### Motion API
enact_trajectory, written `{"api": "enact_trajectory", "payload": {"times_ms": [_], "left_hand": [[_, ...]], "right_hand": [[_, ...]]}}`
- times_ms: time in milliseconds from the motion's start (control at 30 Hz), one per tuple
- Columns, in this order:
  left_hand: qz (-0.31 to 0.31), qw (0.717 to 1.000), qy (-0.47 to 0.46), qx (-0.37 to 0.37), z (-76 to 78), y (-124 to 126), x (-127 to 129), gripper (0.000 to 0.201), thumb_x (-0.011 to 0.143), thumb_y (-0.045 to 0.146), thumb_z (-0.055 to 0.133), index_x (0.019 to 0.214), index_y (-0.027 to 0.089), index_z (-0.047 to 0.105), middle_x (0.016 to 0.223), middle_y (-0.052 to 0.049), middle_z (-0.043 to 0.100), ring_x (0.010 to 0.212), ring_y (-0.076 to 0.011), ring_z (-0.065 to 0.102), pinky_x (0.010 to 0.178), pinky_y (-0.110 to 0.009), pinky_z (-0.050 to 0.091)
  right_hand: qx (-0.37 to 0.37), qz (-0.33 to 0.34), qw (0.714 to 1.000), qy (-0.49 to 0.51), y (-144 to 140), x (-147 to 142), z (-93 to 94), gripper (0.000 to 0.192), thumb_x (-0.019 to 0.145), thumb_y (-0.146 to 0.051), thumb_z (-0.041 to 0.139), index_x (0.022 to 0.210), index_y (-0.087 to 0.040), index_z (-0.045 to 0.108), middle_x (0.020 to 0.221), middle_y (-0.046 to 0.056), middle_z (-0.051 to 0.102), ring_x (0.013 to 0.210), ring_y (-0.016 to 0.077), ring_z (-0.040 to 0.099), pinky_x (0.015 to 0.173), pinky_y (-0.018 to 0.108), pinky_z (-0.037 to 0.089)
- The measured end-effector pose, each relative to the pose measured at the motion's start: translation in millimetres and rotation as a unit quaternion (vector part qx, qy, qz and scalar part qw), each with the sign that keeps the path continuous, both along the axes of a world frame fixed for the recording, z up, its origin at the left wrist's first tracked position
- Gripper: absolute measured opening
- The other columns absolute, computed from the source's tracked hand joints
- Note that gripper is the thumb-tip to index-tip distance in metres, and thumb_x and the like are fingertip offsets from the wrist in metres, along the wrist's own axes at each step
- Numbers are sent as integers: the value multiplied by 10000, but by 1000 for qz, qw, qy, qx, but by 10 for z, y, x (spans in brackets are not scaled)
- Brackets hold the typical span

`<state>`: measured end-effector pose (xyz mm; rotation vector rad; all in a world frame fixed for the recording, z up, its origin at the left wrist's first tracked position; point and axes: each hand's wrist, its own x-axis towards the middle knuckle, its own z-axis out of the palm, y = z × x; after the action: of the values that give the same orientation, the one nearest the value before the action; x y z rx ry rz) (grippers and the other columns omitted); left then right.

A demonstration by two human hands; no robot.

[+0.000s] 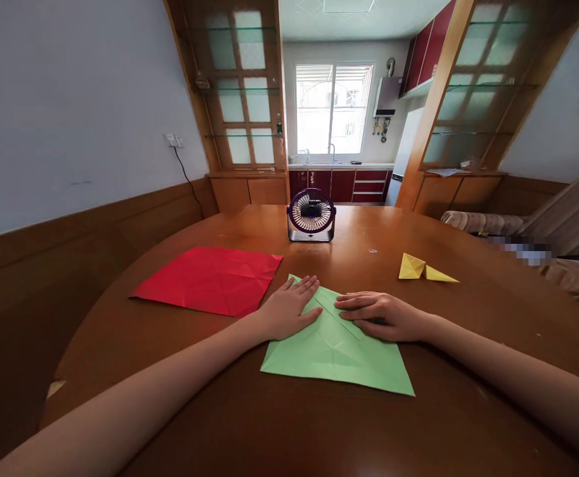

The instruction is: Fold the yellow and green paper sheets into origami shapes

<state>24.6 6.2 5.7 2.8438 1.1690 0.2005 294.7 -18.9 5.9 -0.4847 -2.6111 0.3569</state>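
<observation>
A sheet of light green paper [336,361], creased and with a folded flap along its upper part, lies on the table in front of me. My left hand [292,309] rests flat on its upper left side, fingers stretched out and pointing away from me. On the upper right side, my right hand [381,317] presses down with its fingers extended to the left along the fold. Neither hand grips anything; both touch the green paper, and they cover parts of its side edges.
The round wooden table [210,384] carries a creased red paper sheet [214,278] at left and a folded yellow paper piece [413,267] at right. A small purple fan [312,215] stands beyond the green paper. Cabinets and a kitchen window [334,109] are in the background.
</observation>
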Motion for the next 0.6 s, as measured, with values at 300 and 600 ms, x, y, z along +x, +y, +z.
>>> {"api": "enact_trajectory", "payload": {"times_ms": [300,600], "left_hand": [[55,998,-15,33,-6,-39,7,725,944,578,338,1515,141,249,1555,-115,290,1443,-259,269,1171,-465,182],[113,993,-16,8,30,49,-56,989,831,772,369,1545,138,113,1567,-175,228,1429,-329,283,1134,-520,200]], "right_hand": [[-16,-6,1000,-5,7,8,-4,362,950,-206,518,1302,-228,598,1348,86,595,1308,216,503,1101,452,433],[-24,-6,1000,2,-1,11,-9,357,945,-199,527,1292,-229,606,1342,93,599,1303,220,508,1099,460,426]]}}
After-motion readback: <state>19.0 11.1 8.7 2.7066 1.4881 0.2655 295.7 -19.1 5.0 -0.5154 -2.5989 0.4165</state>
